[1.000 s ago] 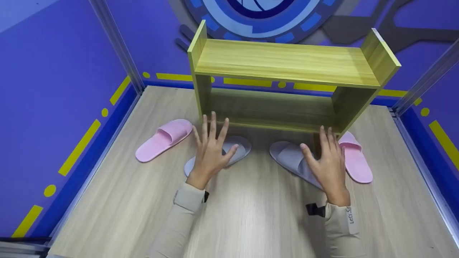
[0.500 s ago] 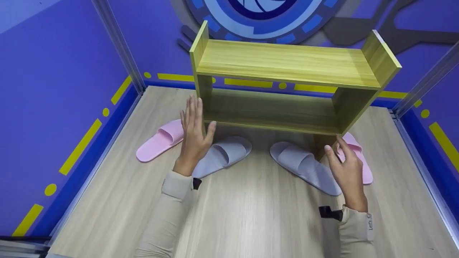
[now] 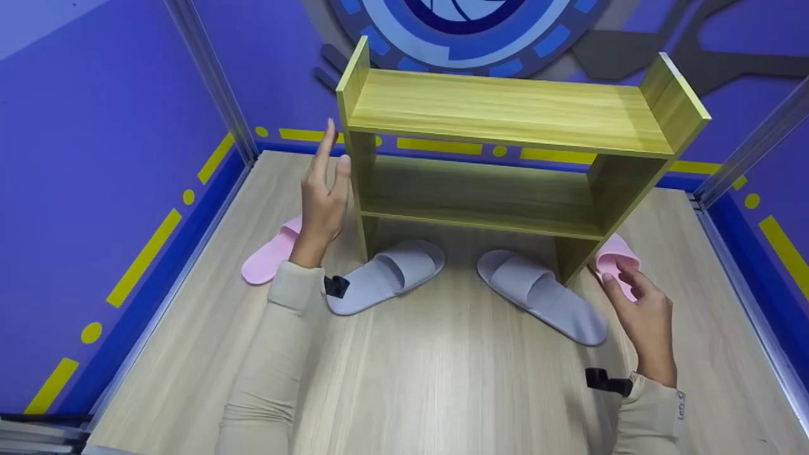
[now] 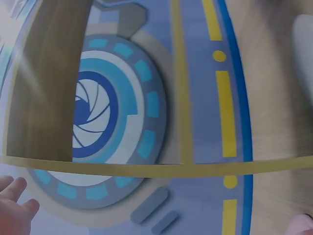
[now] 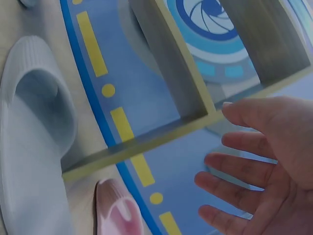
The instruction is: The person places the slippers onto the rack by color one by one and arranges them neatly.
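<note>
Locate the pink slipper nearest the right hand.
At right in the head view, the pink slipper lies beside the shelf, partly hidden by the right hand.

pink slip-on slippers (image 3: pixel 270 258): 2, one left, one right | grey slip-on slippers (image 3: pixel 379 278): 2, one left, one right | yellow wood-grain two-board shelf (image 3: pixel 505 110): 1 | bare hands (image 3: pixel 323 208): 2 | beige fabric sleeves (image 3: pixel 265 363): 2

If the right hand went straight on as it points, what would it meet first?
Probably the right side panel of the yellow, wood-grained open shelf: in the head view, the right hand points toward it, though depth is unclear.
</note>
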`<state>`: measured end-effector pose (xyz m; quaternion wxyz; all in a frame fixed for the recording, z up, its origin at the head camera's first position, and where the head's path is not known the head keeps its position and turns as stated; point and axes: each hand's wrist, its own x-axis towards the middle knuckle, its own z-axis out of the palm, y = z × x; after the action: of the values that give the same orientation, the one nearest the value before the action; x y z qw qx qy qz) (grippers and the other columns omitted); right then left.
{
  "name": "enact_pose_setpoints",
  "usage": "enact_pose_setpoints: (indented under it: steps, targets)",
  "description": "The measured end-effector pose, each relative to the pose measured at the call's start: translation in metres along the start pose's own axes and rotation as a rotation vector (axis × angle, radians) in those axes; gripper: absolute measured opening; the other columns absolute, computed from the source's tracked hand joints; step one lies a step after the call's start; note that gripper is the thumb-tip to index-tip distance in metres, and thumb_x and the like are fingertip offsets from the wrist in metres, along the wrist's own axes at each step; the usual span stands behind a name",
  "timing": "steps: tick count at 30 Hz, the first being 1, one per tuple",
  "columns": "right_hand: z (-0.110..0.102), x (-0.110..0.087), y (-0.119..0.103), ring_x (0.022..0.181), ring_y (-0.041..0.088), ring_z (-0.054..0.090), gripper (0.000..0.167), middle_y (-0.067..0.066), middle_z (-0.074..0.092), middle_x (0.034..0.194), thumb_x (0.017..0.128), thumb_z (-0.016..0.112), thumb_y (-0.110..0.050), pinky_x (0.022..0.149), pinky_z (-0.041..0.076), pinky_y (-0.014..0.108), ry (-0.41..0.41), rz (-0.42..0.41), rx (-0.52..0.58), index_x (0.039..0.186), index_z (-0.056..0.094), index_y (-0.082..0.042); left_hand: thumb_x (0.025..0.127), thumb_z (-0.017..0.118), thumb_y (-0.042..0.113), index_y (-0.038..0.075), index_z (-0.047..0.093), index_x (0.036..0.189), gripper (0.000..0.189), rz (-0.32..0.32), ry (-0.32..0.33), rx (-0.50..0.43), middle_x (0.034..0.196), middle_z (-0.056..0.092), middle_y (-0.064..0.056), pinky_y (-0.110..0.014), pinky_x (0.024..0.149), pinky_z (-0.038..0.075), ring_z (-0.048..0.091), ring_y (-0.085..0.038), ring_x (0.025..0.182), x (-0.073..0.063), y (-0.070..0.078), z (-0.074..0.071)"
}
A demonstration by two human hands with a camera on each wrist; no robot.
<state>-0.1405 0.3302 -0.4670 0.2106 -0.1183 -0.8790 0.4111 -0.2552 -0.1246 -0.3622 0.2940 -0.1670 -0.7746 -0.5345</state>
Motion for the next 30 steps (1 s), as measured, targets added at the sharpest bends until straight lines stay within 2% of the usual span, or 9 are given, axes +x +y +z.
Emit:
enact_pose_setpoints:
  steps: [1, 5, 9, 12, 16, 18, 20, 23, 30]
  targets:
    - [-0.001, -0.001, 0.002, 0.092, -0.021, 0.045, 0.042, 0.020, 0.065, 0.121, 0.090, 0.066, -0.024, 0.087, 0.037, 0.004, -0.005, 0.013, -0.004, 0.127, 0.063, -0.004, 0.102, 0.044, 0.021, 0.009, 0.029, 0.151, 0.053, -0.011, 0.001, -0.016, 0.157, 0.032, -0.004, -0.024, 0.119, 0.022, 0.029, -0.013, 0.145, 0.004, 0.001, -0.001]
    - [-0.003, -0.002, 0.010, 0.092, -0.021, 0.046, 0.043, 0.018, 0.065, 0.124, 0.091, 0.065, -0.026, 0.089, 0.039, 0.006, -0.027, 0.062, -0.029, 0.129, 0.062, -0.007, 0.102, 0.045, 0.022, 0.013, 0.034, 0.150, 0.050, -0.069, -0.009, -0.061, 0.154, 0.037, -0.001, -0.023, 0.116, 0.028, 0.034, -0.010, 0.142, 0.016, 0.006, -0.006]
    - [-0.004, -0.001, 0.017, 0.101, -0.004, 0.057, 0.046, 0.016, 0.063, 0.127, 0.090, 0.066, -0.030, 0.092, 0.044, 0.012, -0.053, 0.096, -0.058, 0.131, 0.061, -0.008, 0.102, 0.046, 0.018, 0.011, 0.036, 0.149, 0.049, -0.110, -0.018, -0.099, 0.153, 0.039, -0.003, -0.024, 0.114, 0.031, 0.037, -0.010, 0.140, 0.025, 0.017, -0.012]
    - [-0.005, -0.001, 0.022, 0.107, 0.011, 0.061, 0.048, 0.016, 0.063, 0.128, 0.091, 0.065, -0.032, 0.090, 0.044, 0.011, -0.070, 0.111, -0.077, 0.132, 0.060, -0.009, 0.102, 0.045, 0.016, 0.006, 0.037, 0.147, 0.047, -0.107, -0.016, -0.107, 0.152, 0.040, -0.007, -0.026, 0.115, 0.031, 0.039, -0.012, 0.140, 0.029, 0.031, -0.015]
    - [-0.005, 0.001, 0.029, 0.111, 0.021, 0.060, 0.050, 0.018, 0.061, 0.129, 0.091, 0.065, -0.033, 0.085, 0.040, 0.006, -0.091, 0.108, -0.082, 0.133, 0.058, -0.007, 0.102, 0.045, 0.014, 0.004, 0.039, 0.146, 0.046, -0.102, -0.020, -0.133, 0.151, 0.041, -0.010, -0.027, 0.115, 0.031, 0.040, -0.013, 0.139, 0.033, 0.045, -0.018]
    - [-0.006, 0.001, 0.031, 0.113, 0.024, 0.060, 0.052, 0.018, 0.060, 0.131, 0.091, 0.064, -0.035, 0.092, 0.043, 0.012, -0.105, 0.114, -0.091, 0.135, 0.056, -0.007, 0.102, 0.045, 0.013, 0.004, 0.039, 0.146, 0.046, -0.102, -0.028, -0.153, 0.151, 0.041, -0.010, -0.026, 0.115, 0.031, 0.040, -0.013, 0.139, 0.036, 0.047, -0.018]
    - [-0.007, 0.001, 0.035, 0.118, 0.030, 0.057, 0.054, 0.020, 0.058, 0.133, 0.092, 0.062, -0.035, 0.100, 0.045, 0.023, -0.123, 0.119, -0.092, 0.137, 0.054, -0.006, 0.101, 0.045, 0.013, 0.004, 0.038, 0.146, 0.046, -0.100, -0.036, -0.174, 0.151, 0.041, -0.009, -0.026, 0.115, 0.031, 0.040, -0.013, 0.139, 0.039, 0.048, -0.017]
    - [-0.008, 0.002, 0.039, 0.122, 0.035, 0.054, 0.055, 0.021, 0.055, 0.136, 0.094, 0.059, -0.036, 0.105, 0.043, 0.039, -0.141, 0.128, -0.101, 0.139, 0.051, -0.005, 0.101, 0.046, 0.013, 0.003, 0.039, 0.146, 0.046, -0.093, -0.047, -0.188, 0.150, 0.042, -0.010, -0.025, 0.114, 0.032, 0.041, -0.013, 0.138, 0.043, 0.049, -0.017]
    - [-0.009, 0.004, 0.049, 0.124, 0.037, 0.051, 0.056, 0.023, 0.053, 0.137, 0.095, 0.059, -0.034, 0.105, 0.043, 0.033, -0.151, 0.131, -0.103, 0.140, 0.048, -0.003, 0.101, 0.046, 0.013, 0.004, 0.041, 0.145, 0.045, -0.094, -0.054, -0.234, 0.150, 0.043, -0.009, -0.024, 0.111, 0.036, 0.044, -0.013, 0.136, 0.049, 0.053, -0.019]
